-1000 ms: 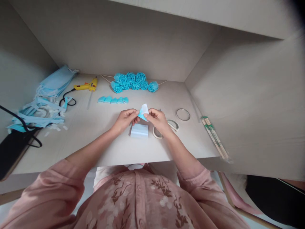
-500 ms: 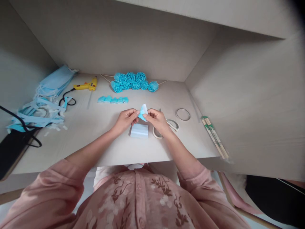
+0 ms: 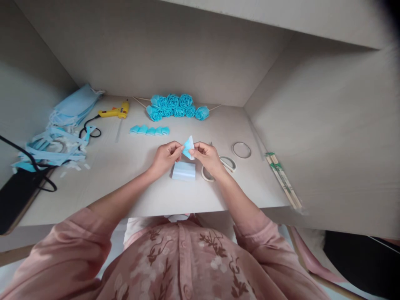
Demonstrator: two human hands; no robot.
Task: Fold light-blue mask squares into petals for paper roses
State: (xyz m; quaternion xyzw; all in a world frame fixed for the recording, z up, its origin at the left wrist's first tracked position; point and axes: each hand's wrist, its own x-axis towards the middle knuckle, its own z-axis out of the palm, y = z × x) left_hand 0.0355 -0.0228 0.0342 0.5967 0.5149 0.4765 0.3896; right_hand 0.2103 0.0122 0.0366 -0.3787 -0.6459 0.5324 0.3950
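Note:
Between my two hands is a small folded piece of blue and white mask fabric [image 3: 188,146], with a pointed corner sticking up. My left hand [image 3: 166,157] pinches its left side. From the right, my right hand [image 3: 206,156] grips the opposite edge, thumb on the front. Just below them a stack of pale blue fabric squares [image 3: 183,171] lies on the table. Scissors [image 3: 229,163] with cream handles rest under and beside my right hand, which partly hides them. A row of several folded blue petals [image 3: 150,130] lies farther back on the left.
Blue fabric roses [image 3: 173,106] on sticks lie along the back wall. A yellow glue gun [image 3: 115,111], face masks [image 3: 75,104], cut strips [image 3: 53,148] and a black phone-like slab [image 3: 18,198] occupy the left. A metal ring [image 3: 241,150] and packaged wooden sticks [image 3: 283,181] lie right.
Both hands keep their pinch on the fabric piece, which is turned very slightly. The whole view has shifted a little; the things on the table look unmoved.

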